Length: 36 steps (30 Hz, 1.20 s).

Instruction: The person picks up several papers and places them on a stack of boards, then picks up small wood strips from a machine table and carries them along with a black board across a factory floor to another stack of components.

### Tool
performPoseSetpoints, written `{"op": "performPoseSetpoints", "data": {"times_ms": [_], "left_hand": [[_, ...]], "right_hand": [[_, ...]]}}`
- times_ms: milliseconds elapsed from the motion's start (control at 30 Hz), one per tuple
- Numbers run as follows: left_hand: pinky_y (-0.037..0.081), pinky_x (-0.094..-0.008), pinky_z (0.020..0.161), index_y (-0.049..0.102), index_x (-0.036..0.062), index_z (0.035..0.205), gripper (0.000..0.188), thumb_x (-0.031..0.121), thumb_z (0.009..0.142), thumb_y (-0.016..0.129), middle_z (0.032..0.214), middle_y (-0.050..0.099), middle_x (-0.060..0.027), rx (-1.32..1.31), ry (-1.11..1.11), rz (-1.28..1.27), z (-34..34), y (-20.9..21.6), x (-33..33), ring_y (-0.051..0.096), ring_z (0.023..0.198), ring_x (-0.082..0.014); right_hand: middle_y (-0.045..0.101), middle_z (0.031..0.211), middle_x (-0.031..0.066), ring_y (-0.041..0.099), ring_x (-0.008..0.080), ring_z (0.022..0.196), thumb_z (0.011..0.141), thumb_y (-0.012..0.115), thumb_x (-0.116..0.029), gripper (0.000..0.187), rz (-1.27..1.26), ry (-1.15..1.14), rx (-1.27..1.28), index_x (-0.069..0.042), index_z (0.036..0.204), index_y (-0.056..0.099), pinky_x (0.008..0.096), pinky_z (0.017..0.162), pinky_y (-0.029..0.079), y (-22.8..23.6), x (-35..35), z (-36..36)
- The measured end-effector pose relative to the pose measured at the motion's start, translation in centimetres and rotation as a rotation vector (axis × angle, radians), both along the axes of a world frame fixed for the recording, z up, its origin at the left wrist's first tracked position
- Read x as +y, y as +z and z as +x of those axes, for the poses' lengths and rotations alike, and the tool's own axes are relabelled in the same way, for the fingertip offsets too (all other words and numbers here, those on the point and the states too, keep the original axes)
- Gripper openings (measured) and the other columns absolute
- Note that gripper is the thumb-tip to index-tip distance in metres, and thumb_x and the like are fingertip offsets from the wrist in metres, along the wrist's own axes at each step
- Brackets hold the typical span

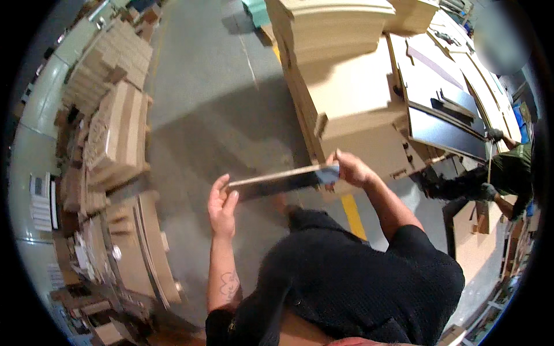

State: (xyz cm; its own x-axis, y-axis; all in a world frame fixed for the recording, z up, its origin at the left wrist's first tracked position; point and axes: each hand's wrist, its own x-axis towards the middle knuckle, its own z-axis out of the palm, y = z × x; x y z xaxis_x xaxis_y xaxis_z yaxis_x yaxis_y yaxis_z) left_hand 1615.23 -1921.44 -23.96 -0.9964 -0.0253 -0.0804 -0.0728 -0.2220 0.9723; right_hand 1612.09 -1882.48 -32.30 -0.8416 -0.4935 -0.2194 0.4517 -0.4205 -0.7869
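Note:
A narrow dark board [277, 183] with a pale long edge is held level in front of me, above the grey floor. My left hand [222, 205] grips its left end, thumb and fingers on either side. Around its right end close the fingers of my right hand [353, 170]. The board's dark face is turned toward me, with a bluish sheen near the right end. Part of each end is hidden by my fingers.
Ahead to the right stands a large stack of pale boards [340, 75]. Dark panels [444, 135] lie beyond it, where a co-worker [513, 173] with gloved hands stands. Stacked boards [118, 135] and leaning panels [141, 248] line the left. A yellow line [353, 216] marks the floor.

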Motion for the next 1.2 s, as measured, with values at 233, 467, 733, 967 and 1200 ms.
{"op": "performPoseSetpoints", "data": {"times_ms": [233,467,733,967,1200], "left_hand": [[0.055,-0.0358,0.090,0.033,0.0082,0.152,0.055,0.009,0.102,0.057,0.134,0.061,-0.0146,0.000,0.002,-0.029,-19.6,0.2,-9.3,0.065,0.112,-0.0210],[0.053,-0.0377,0.094,0.040,0.0077,0.149,0.060,0.029,0.099,0.066,0.137,0.059,-0.0142,-0.256,0.152,-0.323,-28.5,-8.4,-20.0,0.065,0.113,-0.0223],[0.050,-0.0364,0.092,0.056,-0.0034,0.132,0.064,0.045,0.092,0.072,0.113,0.067,-0.0137,-0.525,-0.102,-0.602,-37.6,-18.4,-27.8,0.063,0.104,-0.0213],[0.050,-0.0375,0.096,0.058,0.0016,0.135,0.058,0.037,0.092,0.073,0.118,0.069,-0.0152,-0.488,-0.115,-0.651,-64.6,-26.9,-38.4,0.067,0.105,-0.0239],[0.052,-0.0322,0.092,0.053,0.0017,0.139,0.049,0.024,0.098,0.068,0.115,0.071,-0.0121,-0.216,-0.382,-0.546,-95.2,-8.2,-35.8,0.067,0.106,-0.0192]], "right_hand": [[0.069,0.105,0.0044,0.061,0.0167,0.099,0.097,0.067,-0.042,0.043,0.316,0.380,-0.022,-0.006,0.122,0.069,0.0349,0.084,0.050,-3.8,-13.2,-15.4],[0.070,0.099,0.0128,0.067,0.0214,0.080,0.103,0.059,-0.028,0.032,0.313,-0.242,0.054,-0.001,0.119,0.059,0.0342,0.069,0.055,4.3,-23.3,-30.3],[0.064,0.095,0.0072,0.058,0.0184,0.086,0.094,0.070,-0.028,0.031,0.573,-0.527,-0.136,-0.002,0.109,0.064,0.0379,0.077,0.048,6.6,-27.9,-51.8],[0.072,0.105,0.0115,0.070,0.0180,0.092,0.105,0.057,-0.021,0.026,0.416,-0.535,0.186,0.002,0.118,0.061,0.0326,0.082,0.057,6.3,-33.9,-70.9],[0.071,0.102,0.0190,0.073,0.0299,0.086,0.102,0.055,-0.014,0.022,0.483,-0.508,-0.205,0.003,0.113,0.061,0.0415,0.070,0.058,-13.2,-34.1,-84.3]]}}
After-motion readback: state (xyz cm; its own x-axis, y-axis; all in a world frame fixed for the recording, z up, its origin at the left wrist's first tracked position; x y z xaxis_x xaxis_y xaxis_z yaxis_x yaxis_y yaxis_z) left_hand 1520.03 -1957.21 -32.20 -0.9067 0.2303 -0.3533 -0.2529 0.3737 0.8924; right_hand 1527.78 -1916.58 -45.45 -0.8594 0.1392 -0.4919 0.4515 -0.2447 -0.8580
